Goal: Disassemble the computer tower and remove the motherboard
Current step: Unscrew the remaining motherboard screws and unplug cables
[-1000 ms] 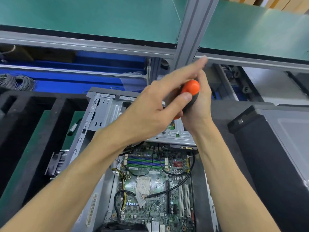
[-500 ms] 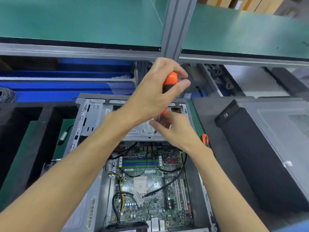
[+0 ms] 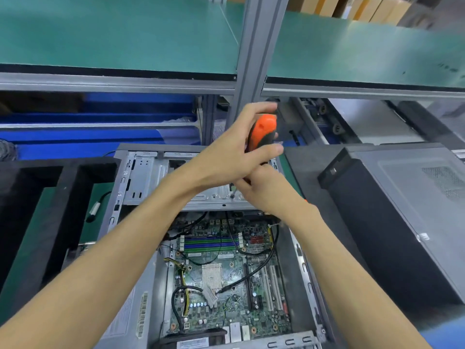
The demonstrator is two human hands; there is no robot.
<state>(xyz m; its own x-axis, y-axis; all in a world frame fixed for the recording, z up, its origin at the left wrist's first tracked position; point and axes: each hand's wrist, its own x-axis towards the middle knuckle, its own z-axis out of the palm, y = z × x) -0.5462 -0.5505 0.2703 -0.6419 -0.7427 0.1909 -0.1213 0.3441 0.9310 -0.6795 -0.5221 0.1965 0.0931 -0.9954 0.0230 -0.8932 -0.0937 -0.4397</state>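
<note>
Head view looks down on an opened computer tower (image 3: 141,187) lying on its side at the centre of the frame, its green motherboard (image 3: 226,273) exposed in the lower middle with black cables and a yellow wire bundle running over it. Above the board sits a silver metal drive bracket (image 3: 151,182). The left hand (image 3: 226,157) reaches in from the lower left and curls round the orange-and-black handle of a screwdriver (image 3: 263,132) — thumb on the near side, fingers over the top. The tool stands nearly upright, and its shaft comes down to the bracket's lower edge. The right hand (image 3: 264,190), coming from the lower right, sits just under the left with its fingers bunched round the lower part of the tool; how tightly it pinches the shaft I cannot tell. A second black tower (image 3: 402,222) lies on the bench (image 3: 299,157) at the right, and black foam compartments (image 3: 50,187) fill the left. Green shelves (image 3: 113,34) on a grey frame span the upper part.
</note>
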